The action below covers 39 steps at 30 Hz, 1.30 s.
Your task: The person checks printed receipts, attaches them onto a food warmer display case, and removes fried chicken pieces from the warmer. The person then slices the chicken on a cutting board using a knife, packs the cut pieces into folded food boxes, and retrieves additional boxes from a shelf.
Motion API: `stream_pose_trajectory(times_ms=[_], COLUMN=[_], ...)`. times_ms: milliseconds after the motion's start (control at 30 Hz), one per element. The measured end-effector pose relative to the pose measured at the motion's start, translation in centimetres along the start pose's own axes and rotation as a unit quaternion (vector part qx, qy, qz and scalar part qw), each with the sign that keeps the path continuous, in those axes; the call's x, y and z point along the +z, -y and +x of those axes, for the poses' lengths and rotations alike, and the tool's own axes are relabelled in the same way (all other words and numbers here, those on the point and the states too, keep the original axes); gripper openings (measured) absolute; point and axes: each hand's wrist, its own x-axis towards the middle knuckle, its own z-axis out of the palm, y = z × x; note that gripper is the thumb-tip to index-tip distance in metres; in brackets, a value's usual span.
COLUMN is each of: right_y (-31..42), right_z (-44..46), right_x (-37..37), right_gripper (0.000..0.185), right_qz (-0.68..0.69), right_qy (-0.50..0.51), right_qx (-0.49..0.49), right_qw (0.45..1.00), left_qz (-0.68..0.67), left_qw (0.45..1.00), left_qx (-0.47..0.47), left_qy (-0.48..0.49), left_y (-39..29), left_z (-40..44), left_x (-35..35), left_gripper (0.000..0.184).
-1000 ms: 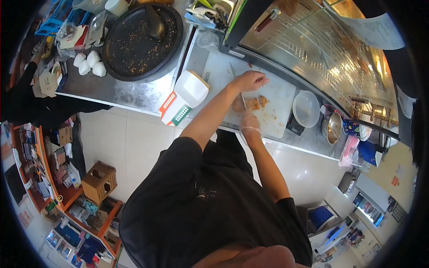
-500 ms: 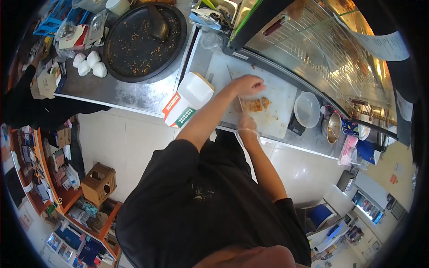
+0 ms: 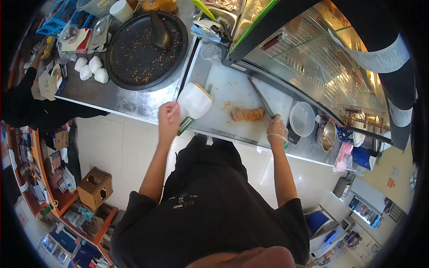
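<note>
On the white cutting board (image 3: 250, 129) lies a browned piece of food (image 3: 248, 114), cut across, with crumbs around it. My right hand (image 3: 277, 131), in a clear plastic glove, is closed round the handle of a long knife (image 3: 261, 96), whose blade points up and left across the board. My left hand (image 3: 168, 117) is at the lid of the open white paper box (image 3: 195, 101), at the counter's front edge. The fingers are bent over the lid's red-patterned part, and it is unclear whether they grip it.
Left of the board are a round black pan (image 3: 145, 62) and several white wrapped bundles (image 3: 101, 75). A glass display case (image 3: 308, 53) stands behind the board. A clear plastic bowl (image 3: 302, 119) and a metal bowl (image 3: 329, 135) are to the right. Another person's dark sleeve (image 3: 27, 79) shows far left.
My left hand has moved from over the board to the box lid. My right hand has carried the knife to the right of the food, which now shows whole.
</note>
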Motion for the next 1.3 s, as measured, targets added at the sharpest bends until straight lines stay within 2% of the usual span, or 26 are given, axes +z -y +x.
stream_pose_trajectory(times_ms=[33,67,167,267,300,367,467,533,567,667,767,867,967,1067,1100,1167,1300], right_y=[-0.2,-0.2,1.5,6.2,7.8,10.4,11.7,10.4,9.9,9.4,9.2,8.8,7.6,6.3,6.1,5.9,5.9], right_z=[0.3,0.6,-0.5,-3.1,-3.6,-3.7,-2.8,-1.3,-0.6,0.4,0.6,0.4,1.6,3.1,3.2,2.8,2.9], right_x=[0.3,0.7,3.1,4.3,4.4,4.3,5.2,6.6,6.7,6.4,5.6,5.9,7.4,7.7,7.8,6.3,6.6], right_gripper=[0.032,0.034,0.055,0.078,0.081,0.088,0.082,0.077,0.074,0.070,0.066,0.055,0.037,0.025,0.024,0.023,0.023], right_qz=[0.007,0.014,0.096,0.124,0.105,0.068,0.049,0.117,0.150,0.157,0.119,0.134,0.162,0.261,0.255,0.241,0.345], right_qy=[-0.002,-0.005,-0.148,-0.176,-0.165,-0.142,-0.214,-0.242,-0.255,-0.290,-0.321,-0.252,-0.271,-0.223,-0.218,-0.212,-0.214], right_qx=[0.006,0.013,-0.061,-0.136,-0.119,-0.084,-0.084,-0.138,-0.166,-0.173,-0.206,-0.184,-0.219,-0.239,-0.243,-0.247,-0.200], right_qw=[1.000,1.000,0.982,0.967,0.973,0.984,0.972,0.953,0.941,0.928,0.917,0.941,0.923,0.908,0.910,0.914,0.892], left_qz=[0.121,0.111,0.062,0.159,0.189,0.193,0.214,0.208,0.238,0.214,0.166,0.029,-0.027,-0.054,-0.045,-0.038,-0.064], left_qw=[0.992,0.991,0.949,0.942,0.937,0.940,0.939,0.941,0.935,0.943,0.945,0.948,0.953,0.946,0.935,0.930,0.918], left_qx=[0.006,-0.070,-0.280,-0.222,-0.207,-0.212,-0.197,-0.175,-0.161,-0.151,-0.167,-0.215,-0.154,-0.154,-0.191,-0.198,-0.222], left_qy=[-0.031,0.015,0.134,0.193,0.210,0.183,0.183,0.201,0.206,0.207,0.227,0.233,0.258,0.282,0.295,0.308,0.322], left_y=[3.0,4.6,7.3,6.4,5.6,4.7,4.1,4.0,3.5,4.3,2.7,-0.3,-0.6,-1.7,-2.3,-2.8,-1.0], left_z=[-0.9,-1.3,-2.4,-2.2,-1.9,-2.0,-1.9,-2.0,-2.2,-2.4,-1.4,-0.8,-0.7,-0.7,-0.8,-1.1,-3.1], left_x=[-1.1,-2.0,-3.5,-3.5,-3.5,-3.1,-1.9,-1.3,-1.1,-1.0,-1.6,-1.9,-0.8,-0.1,0.1,0.6,2.2], left_gripper=[0.034,0.038,0.058,0.063,0.067,0.067,0.069,0.068,0.062,0.051,0.040,0.037,0.034,0.034,0.035,0.038,0.042])
